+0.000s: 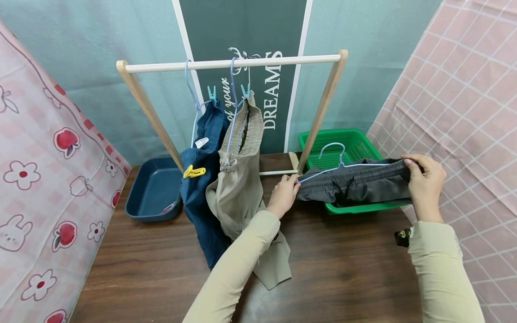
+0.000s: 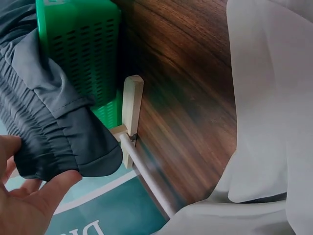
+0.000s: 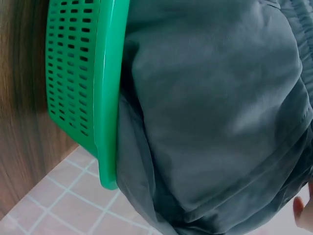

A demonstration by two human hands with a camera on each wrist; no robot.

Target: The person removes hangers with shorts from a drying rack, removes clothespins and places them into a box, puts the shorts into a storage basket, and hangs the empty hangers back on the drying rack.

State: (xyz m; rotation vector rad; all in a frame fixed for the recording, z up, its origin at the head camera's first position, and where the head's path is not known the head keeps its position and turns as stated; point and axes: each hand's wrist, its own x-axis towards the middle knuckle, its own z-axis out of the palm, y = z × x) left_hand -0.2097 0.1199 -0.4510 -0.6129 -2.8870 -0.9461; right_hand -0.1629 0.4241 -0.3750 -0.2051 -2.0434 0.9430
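Observation:
Dark grey elastic-waist trousers (image 1: pixel 371 190) are stretched sideways over a green basket (image 1: pixel 355 209), a light blue wire hanger (image 1: pixel 342 162) lying along their waistband. At the waistband's left end, my left hand (image 1: pixel 284 193) pinches the cloth between thumb and fingers; the left wrist view shows this grip on the grey trousers (image 2: pixel 54 117). My right hand (image 1: pixel 429 179) holds the opposite end, thumb toward me. In the right wrist view the trousers (image 3: pixel 215 107) fill most of the picture, and only a bit of the right hand (image 3: pixel 304 213) appears at the edge.
Left of the basket stands a wooden rack with a white bar (image 1: pixel 282 60). Blue trousers (image 1: pixel 202 179) and khaki trousers (image 1: pixel 242 188) hang there on hangers with clothespins, among them a yellow clothespin (image 1: pixel 194 172). A blue basin (image 1: pixel 151 190) sits at the far left.

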